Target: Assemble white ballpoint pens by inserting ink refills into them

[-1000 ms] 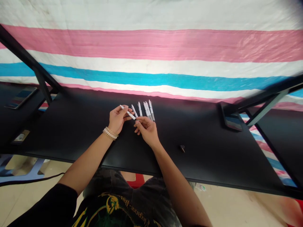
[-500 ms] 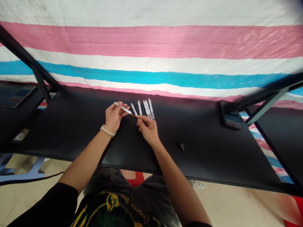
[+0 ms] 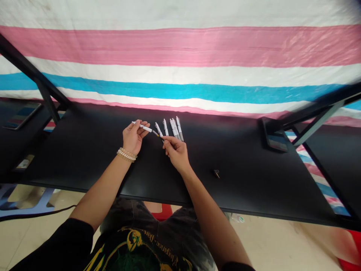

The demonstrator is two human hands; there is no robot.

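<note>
Between thumb and fingers, my left hand (image 3: 133,138) holds a white pen barrel (image 3: 146,128) that points to the right. My right hand (image 3: 176,150) pinches a thin dark refill (image 3: 156,134), its far end close to the barrel's open end with a small gap between them. Several white pens with grey grips (image 3: 173,128) lie side by side on the black table (image 3: 239,158), just beyond my right hand. Small dark parts (image 3: 216,173) lie on the table to the right of my right forearm.
Black metal supports stand at the left (image 3: 46,94) and right (image 3: 313,113) of the table. A striped plastic sheet (image 3: 180,47) hangs behind it. A blue plastic stool (image 3: 42,201) is at the lower left, and a red stool (image 3: 163,212) shows below the table's edge.
The barrel and my left hand have shifted slightly left, away from my right hand. A gap now shows between barrel and refill, with more of the refill exposed.
</note>
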